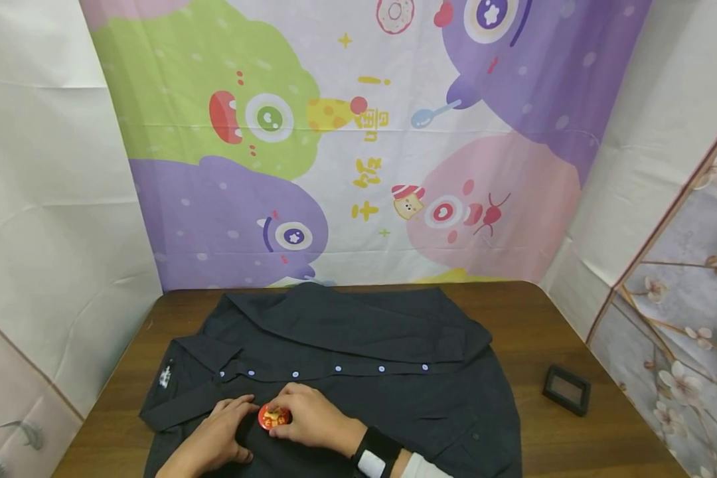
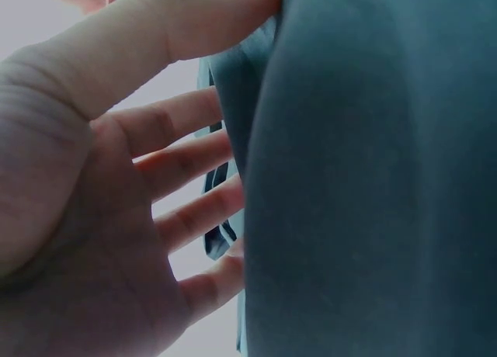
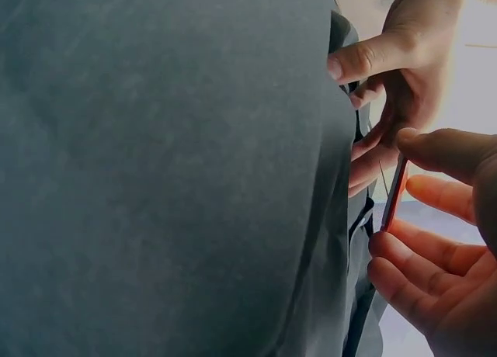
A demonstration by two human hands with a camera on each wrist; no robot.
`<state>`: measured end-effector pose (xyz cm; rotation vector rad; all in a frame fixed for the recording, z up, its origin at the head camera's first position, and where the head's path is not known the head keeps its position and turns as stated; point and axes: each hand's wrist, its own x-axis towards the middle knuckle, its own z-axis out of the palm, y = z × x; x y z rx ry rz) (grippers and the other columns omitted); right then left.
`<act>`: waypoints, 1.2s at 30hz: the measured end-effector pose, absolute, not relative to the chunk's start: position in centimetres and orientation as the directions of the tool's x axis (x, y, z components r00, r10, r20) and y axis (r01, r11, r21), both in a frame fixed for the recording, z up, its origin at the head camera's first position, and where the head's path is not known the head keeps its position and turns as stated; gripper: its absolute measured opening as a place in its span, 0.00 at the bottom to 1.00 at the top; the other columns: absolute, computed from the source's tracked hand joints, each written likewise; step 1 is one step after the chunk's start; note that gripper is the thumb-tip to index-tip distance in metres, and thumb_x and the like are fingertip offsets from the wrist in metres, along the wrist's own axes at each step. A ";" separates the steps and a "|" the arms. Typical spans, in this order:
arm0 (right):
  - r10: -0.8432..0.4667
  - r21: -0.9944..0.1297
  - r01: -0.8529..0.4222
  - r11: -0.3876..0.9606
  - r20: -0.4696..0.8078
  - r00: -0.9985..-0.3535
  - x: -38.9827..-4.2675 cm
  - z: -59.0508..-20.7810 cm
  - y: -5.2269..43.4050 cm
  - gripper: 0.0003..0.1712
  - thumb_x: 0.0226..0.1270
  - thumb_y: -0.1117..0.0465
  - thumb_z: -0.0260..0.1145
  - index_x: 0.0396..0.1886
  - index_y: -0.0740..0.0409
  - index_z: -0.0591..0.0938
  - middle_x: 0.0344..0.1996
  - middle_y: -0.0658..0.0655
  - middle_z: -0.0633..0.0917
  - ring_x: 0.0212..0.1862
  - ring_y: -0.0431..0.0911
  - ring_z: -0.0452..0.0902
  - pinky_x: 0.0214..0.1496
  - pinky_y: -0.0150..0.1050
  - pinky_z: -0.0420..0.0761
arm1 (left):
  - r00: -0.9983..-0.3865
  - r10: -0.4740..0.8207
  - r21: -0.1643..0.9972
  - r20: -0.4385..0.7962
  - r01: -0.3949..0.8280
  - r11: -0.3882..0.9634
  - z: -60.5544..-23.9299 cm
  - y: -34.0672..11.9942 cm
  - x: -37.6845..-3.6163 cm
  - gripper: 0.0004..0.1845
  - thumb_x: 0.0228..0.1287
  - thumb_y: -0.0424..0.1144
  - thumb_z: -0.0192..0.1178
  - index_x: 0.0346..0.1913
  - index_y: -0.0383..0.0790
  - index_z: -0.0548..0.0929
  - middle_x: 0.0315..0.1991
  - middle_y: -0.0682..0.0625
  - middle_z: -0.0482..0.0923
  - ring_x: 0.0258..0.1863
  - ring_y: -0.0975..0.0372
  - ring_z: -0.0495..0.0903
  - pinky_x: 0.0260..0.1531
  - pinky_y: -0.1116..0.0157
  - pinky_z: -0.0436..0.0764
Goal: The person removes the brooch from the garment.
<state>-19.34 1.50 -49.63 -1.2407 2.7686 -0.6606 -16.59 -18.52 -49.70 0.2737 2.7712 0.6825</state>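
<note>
A dark button-up shirt [image 1: 406,411] lies spread on the table, its collar at the left and a row of pale buttons across the middle. Between thumb and fingertips, my right hand [image 1: 318,418] pinches a round red pin badge [image 1: 273,418] with a gold design, close over the shirt front. The right wrist view shows the badge [image 3: 394,195] edge-on, its thin pin standing away from the back toward the cloth. Just left of the badge, my left hand [image 1: 218,433] rests on the shirt. Its fingers [image 2: 190,167] are spread and fairly straight, with the thumb touching the fabric.
A small black rectangular frame-like box [image 1: 566,390] lies on the brown wooden table [image 1: 528,332] to the right. Behind the table hangs a cartoon-printed cloth [image 1: 358,259]. A black band with a white piece [image 1: 376,453] circles the right wrist.
</note>
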 end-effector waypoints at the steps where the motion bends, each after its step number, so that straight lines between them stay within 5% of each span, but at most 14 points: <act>1: -0.718 -0.399 -0.701 0.591 0.135 -0.682 -19.4 -49.6 1.5 0.18 0.59 0.49 0.72 0.49 0.47 0.86 0.40 0.45 0.81 0.39 0.30 0.73 0.42 0.21 0.72 | -0.944 0.246 0.475 -0.220 0.116 0.872 -49.7 -18.5 -16.6 0.36 0.32 0.35 0.80 0.52 0.37 0.80 0.64 0.38 0.72 0.62 0.43 0.69 0.58 0.38 0.70; 23: -0.707 -0.426 -0.702 0.570 0.180 -0.684 -20.0 -49.2 2.0 0.18 0.59 0.51 0.73 0.49 0.48 0.86 0.41 0.45 0.82 0.40 0.30 0.75 0.43 0.21 0.73 | -0.932 0.237 0.462 -0.273 0.089 0.882 -50.0 -18.2 -17.1 0.36 0.34 0.35 0.80 0.54 0.35 0.79 0.65 0.36 0.71 0.64 0.41 0.66 0.58 0.33 0.66; 36: -0.689 -0.457 -0.671 0.584 0.157 -0.707 -20.3 -48.9 2.3 0.18 0.58 0.50 0.73 0.48 0.47 0.86 0.40 0.45 0.82 0.40 0.30 0.75 0.42 0.21 0.73 | -0.947 0.254 0.475 -0.198 0.134 0.870 -49.9 -18.3 -16.6 0.37 0.31 0.35 0.80 0.52 0.34 0.80 0.64 0.36 0.71 0.64 0.41 0.67 0.57 0.34 0.67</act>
